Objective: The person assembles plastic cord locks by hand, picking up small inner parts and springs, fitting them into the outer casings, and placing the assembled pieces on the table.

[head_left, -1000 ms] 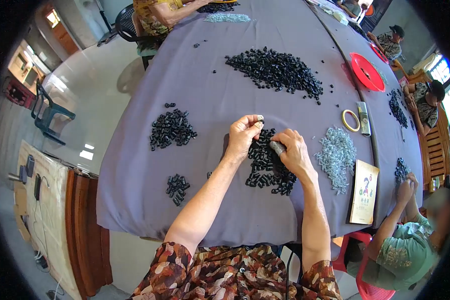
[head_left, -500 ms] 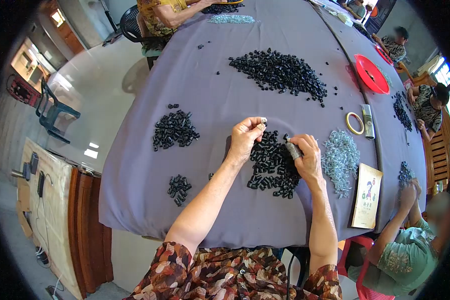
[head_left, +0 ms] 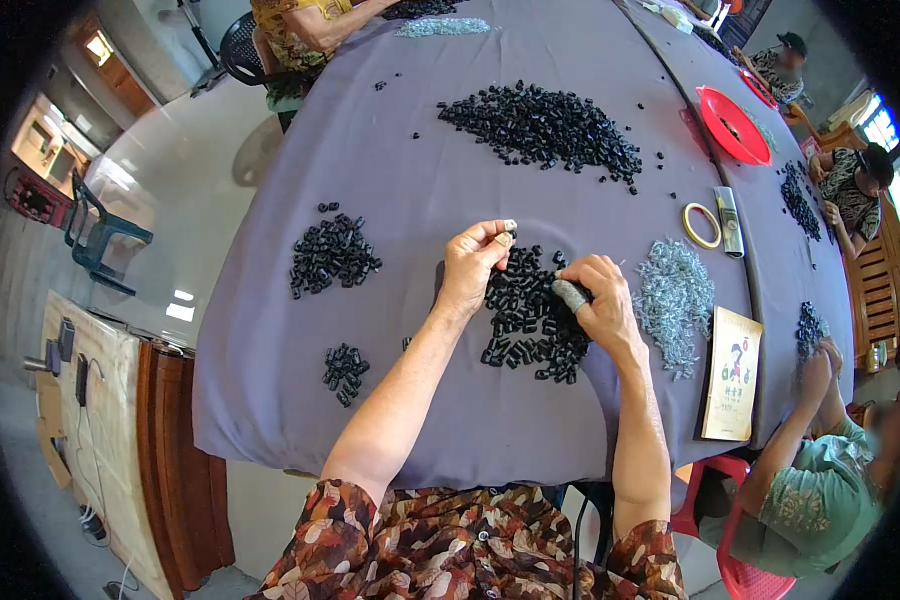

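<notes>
My left hand (head_left: 473,265) is closed in a pinch above the left edge of a pile of small black cylindrical pieces (head_left: 515,310). A tiny black piece (head_left: 513,234) shows at its thumb and fingertip. Over the right side of that pile, my right hand (head_left: 606,302) is closed, thumb against fingers. A grey covering (head_left: 571,294) wraps its thumb, and whatever lies between the fingertips is hidden. Just right of this hand is a heap of clear, slender pieces (head_left: 674,305).
Smaller black heaps (head_left: 333,255) (head_left: 345,374) lie to the left, and a large one (head_left: 545,130) farther out. On the right are a tape roll (head_left: 702,225), a narrow packet (head_left: 729,222), a booklet (head_left: 733,375) and a red basin (head_left: 734,126). Other people sit around the cloth-covered table (head_left: 400,445).
The whole view has shifted slightly, so things appear farther left and up. A black piece seen at my right fingertips earlier is now out of sight. My left hand keeps its pinch.
</notes>
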Tool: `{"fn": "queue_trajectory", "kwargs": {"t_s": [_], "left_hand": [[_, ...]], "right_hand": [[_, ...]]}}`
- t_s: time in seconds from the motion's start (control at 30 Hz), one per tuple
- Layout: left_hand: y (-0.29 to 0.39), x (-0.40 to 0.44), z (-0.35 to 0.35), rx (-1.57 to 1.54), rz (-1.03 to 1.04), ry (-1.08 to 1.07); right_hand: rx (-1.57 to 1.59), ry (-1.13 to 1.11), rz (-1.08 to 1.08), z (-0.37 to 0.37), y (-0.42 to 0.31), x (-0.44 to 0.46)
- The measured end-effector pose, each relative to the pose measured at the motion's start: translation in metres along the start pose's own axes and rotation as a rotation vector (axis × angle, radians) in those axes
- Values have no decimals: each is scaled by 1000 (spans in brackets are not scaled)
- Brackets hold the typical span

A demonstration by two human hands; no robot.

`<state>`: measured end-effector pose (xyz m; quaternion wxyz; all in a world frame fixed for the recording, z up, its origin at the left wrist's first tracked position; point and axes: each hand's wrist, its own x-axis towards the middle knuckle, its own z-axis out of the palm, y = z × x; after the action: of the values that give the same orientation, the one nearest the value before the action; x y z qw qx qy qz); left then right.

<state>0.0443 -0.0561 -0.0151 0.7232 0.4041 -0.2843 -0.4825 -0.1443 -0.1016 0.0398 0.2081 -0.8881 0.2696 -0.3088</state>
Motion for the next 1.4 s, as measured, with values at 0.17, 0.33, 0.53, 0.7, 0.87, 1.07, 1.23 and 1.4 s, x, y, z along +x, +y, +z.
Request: {"fn": "queue_trajectory", "kwargs": {"t_s": [0.17, 0.33, 0.53, 0.7, 0.87, 1.07, 1.23, 1.4], "left_hand": [[0, 0, 0, 0, -8, 10], [0, -1, 1, -22, -13, -1], [2, -1, 3, -2, -7, 10], [1, 0, 2, -1, -15, 14], [1, 0, 3, 10, -22, 18], [3, 0, 3, 6, -20, 21], [3, 1, 4, 10, -35, 31], [2, 1, 3, -4, -34, 27]], "right_hand": [[-36, 95, 80, -1, 8, 0], [-24, 193, 141, -3, 8, 1], [-62, 166, 117, 1, 8, 0], [-98, 149, 119, 6, 11, 1], [-203, 120, 47, 9, 10, 16], [-232, 34, 6, 17, 2, 31], [-176, -6, 20, 23, -10, 27], [-143, -208, 112, 18, -12, 20]]}}
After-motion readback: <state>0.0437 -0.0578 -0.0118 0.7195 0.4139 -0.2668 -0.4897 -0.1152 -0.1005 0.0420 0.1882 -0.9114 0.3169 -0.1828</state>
